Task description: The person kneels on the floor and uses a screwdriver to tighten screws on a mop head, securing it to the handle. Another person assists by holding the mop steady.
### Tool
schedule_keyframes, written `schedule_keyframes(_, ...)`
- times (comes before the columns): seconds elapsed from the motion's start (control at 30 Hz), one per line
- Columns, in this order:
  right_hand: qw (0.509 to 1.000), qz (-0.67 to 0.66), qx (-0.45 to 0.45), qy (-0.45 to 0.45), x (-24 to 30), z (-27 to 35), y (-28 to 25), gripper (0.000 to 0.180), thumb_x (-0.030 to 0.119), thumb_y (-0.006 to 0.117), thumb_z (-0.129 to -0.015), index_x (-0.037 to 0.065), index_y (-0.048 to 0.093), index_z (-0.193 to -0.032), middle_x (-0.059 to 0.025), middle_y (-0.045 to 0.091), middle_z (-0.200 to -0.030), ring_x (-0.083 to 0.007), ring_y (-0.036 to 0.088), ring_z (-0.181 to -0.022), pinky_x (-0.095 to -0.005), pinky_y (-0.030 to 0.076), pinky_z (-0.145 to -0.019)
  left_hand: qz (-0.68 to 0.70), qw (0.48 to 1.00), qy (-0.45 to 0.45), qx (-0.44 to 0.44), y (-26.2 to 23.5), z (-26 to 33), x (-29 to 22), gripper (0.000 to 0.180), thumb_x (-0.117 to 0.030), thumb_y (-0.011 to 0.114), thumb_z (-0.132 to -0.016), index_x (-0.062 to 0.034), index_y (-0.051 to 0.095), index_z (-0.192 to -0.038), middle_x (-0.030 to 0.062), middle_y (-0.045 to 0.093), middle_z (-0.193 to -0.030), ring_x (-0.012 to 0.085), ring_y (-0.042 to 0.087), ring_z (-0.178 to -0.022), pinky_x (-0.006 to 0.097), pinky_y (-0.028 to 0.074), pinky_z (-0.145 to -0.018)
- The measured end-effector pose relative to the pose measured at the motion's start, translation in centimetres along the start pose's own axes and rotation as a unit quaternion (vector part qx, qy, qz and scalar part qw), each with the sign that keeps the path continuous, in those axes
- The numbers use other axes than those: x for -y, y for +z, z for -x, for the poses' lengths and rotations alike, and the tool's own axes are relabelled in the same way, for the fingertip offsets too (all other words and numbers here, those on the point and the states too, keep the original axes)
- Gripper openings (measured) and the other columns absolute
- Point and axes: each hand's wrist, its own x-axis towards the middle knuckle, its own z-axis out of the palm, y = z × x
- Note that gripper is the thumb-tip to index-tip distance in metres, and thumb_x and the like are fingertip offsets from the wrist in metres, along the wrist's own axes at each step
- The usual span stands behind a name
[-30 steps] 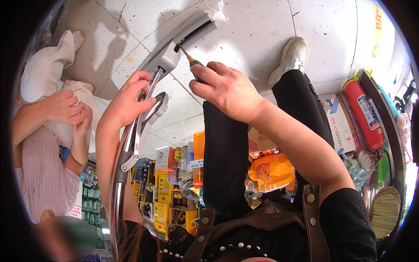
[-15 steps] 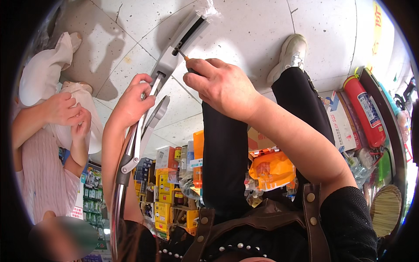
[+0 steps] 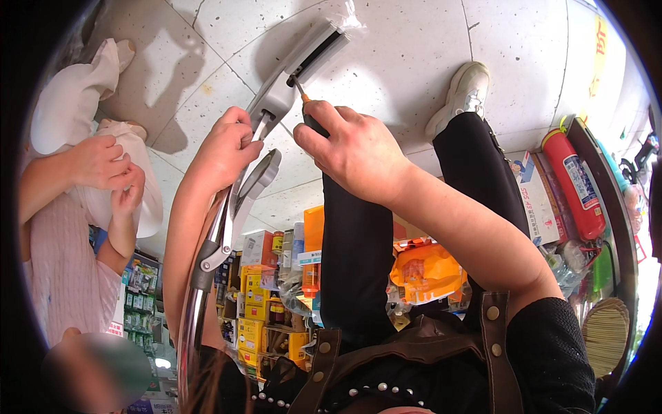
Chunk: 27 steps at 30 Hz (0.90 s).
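My left hand (image 3: 224, 148) is wrapped round the metal shaft of a squeeze mop (image 3: 276, 96), just below its grey head. The mop's long chrome pole (image 3: 188, 321) runs down past my left forearm, and a grey lever (image 3: 262, 172) juts out beside the shaft. My right hand (image 3: 362, 148) grips a screwdriver (image 3: 305, 100) with an orange and black handle. Its tip meets the mop head at a dark hole by the end of a black slot. Clear plastic wrap (image 3: 350, 19) clings to the head's far end.
At the left a person in pale clothes (image 3: 65, 248) holds both hands (image 3: 114, 169) together. A red fire extinguisher (image 3: 578, 186) stands at the right beside a flat carton (image 3: 531, 200). Yellow boxes (image 3: 256, 303) and an orange bag (image 3: 427, 272) lie near my legs. Tiled floor (image 3: 414, 41) spreads ahead.
The mop head, my left hand and the lever have shifted slightly right. The screwdriver stays at the hole, its handle now more upright in my right hand.
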Motion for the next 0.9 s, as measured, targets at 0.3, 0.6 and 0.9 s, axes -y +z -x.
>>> schedule_keyframes(0.3,1.000,-0.006,0.006,-0.028,-0.4,1.9,0.7,0.027,0.012,0.063,-0.074,0.009,0.052,-0.099,-0.0141,0.055,-0.110,-0.0230,0.063,-0.083,-0.0326,0.058,-0.063,0.003,0.999,-0.041,0.035,1.1,0.9,0.7,0.029,-0.020,0.066,-0.086,0.0019,0.050,-0.074,0.0116,0.049,-0.101,0.0230,0.051,-0.092,0.029,0.042,-0.084)
schedule_keyframes(0.6,1.000,-0.008,0.017,-0.009,-0.1,2.9,1.2,0.027,0.011,0.063,-0.074,0.008,0.052,-0.099,-0.0151,0.055,-0.111,-0.0230,0.065,-0.082,-0.0325,0.058,-0.061,0.020,0.996,-0.080,0.046,2.4,0.8,1.1,0.026,-0.027,0.062,-0.089,-0.0008,0.061,-0.089,0.0127,0.050,-0.107,0.0252,0.051,-0.098,0.031,0.043,-0.087)
schedule_keyframes(0.9,0.999,-0.004,0.032,-0.007,0.5,3.2,1.3,0.025,0.013,0.062,-0.075,0.006,0.051,-0.096,-0.0164,0.056,-0.104,-0.0240,0.067,-0.076,-0.0340,0.058,-0.057,0.034,0.997,-0.064,0.042,3.6,1.3,1.1,0.021,-0.022,0.066,-0.086,-0.0014,0.062,-0.088,0.0120,0.048,-0.108,0.0237,0.050,-0.098,0.030,0.043,-0.085)
